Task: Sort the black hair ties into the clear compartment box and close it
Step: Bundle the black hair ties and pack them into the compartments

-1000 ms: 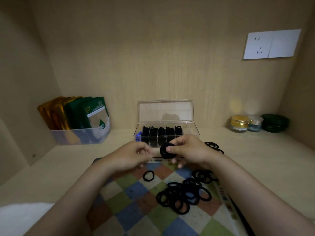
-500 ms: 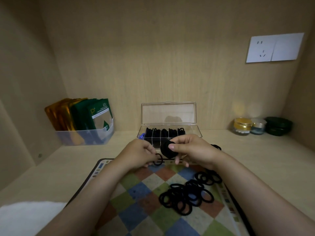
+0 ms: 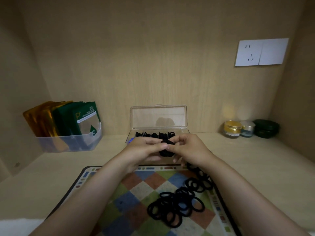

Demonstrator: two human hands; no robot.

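Black hair ties [image 3: 166,148] in a small bunch were pinched between both hands, just in front of the clear compartment box [image 3: 186,130]. The left hand [image 3: 143,149] and right hand [image 3: 190,149] each had a closed grip on the bunch. The box sat on the counter [image 3: 255,167], its lid [image 3: 158,114] upright and open, with black ties in its compartments. A loose pile [image 3: 175,208] lay on the checked mat [image 3: 136,189].

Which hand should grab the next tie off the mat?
Probably the right hand: the loose ties lie right of centre on the mat, just below it. It and the left hand hold the bundle.
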